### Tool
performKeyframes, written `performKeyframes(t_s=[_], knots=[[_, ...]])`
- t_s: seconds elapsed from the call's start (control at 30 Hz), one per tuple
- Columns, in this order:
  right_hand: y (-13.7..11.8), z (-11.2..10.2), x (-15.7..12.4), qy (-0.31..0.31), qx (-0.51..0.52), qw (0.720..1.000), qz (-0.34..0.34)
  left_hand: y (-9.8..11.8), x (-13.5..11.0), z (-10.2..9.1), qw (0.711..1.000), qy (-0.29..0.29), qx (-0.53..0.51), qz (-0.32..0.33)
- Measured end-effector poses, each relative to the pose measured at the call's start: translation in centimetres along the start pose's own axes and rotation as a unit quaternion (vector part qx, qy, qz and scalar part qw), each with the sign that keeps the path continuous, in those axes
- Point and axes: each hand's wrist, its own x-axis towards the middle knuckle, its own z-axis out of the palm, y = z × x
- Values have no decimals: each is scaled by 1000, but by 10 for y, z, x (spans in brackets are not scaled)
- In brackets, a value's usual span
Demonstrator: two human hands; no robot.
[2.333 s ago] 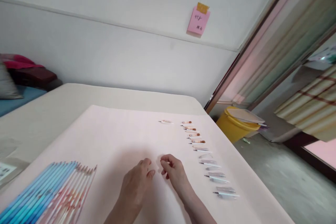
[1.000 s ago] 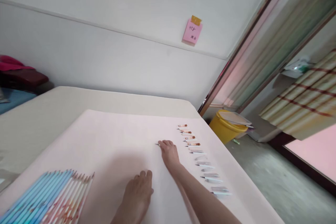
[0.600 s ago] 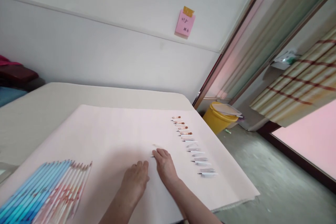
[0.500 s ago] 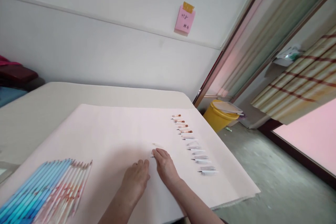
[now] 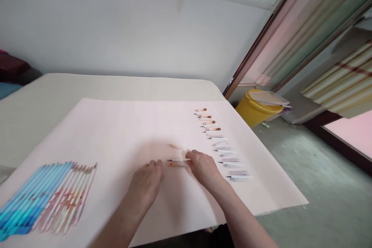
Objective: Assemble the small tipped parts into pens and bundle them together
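Note:
On the pink-white paper sheet (image 5: 116,128), my right hand (image 5: 202,166) has its fingertips pinched at the right end of a thin white stick with a dark pointed tip (image 5: 176,160), which looks like a pen refill. Just below that stick lies a small orange-brown piece (image 5: 176,165), partly under the fingers. A faint brownish sliver (image 5: 173,146) rests a little farther back. My left hand (image 5: 147,182) lies on the paper to the left, its fingers loosely bent and slightly apart. Nothing shows in it, though its fingertips are partly hidden.
Blue pen-like sticks (image 5: 37,192) and white-and-red ones (image 5: 71,197) lie side by side at the left. Several dark-tipped white sticks (image 5: 234,164) with small clear or brown pieces form a column at the right. A yellow bin (image 5: 257,108) stands beyond the table.
My right hand has moved right, uncovering more of the dark-tipped stick and the orange-brown piece. My left hand stays low on the paper. The view has tilted down.

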Motion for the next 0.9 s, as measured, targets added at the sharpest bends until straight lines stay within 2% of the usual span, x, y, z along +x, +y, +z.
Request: performKeyframes(t_s=[0.2,0.27,0.33,0.47,0.63,0.8,0.9], knots=[[-5,16,-6,-12,-10,999,-39,8,-5,-1,999,10,-36,-23],[-7,19,-6,-14,-17,999,-47,10,-6,-1,992,18,-120,-45],[-8,20,-4,-11,-20,998,-53,12,-5,-2,969,18,-240,-51],[-11,21,2,-4,-17,999,-51,13,-4,-4,893,25,-446,-59],[-14,20,6,-17,-7,999,-45,6,-6,-6,750,56,-649,-113],[-14,18,6,-22,11,999,-47,0,-7,-5,624,65,-761,-163],[-16,14,5,-23,66,996,-49,2,-6,-3,572,60,-793,-201]])
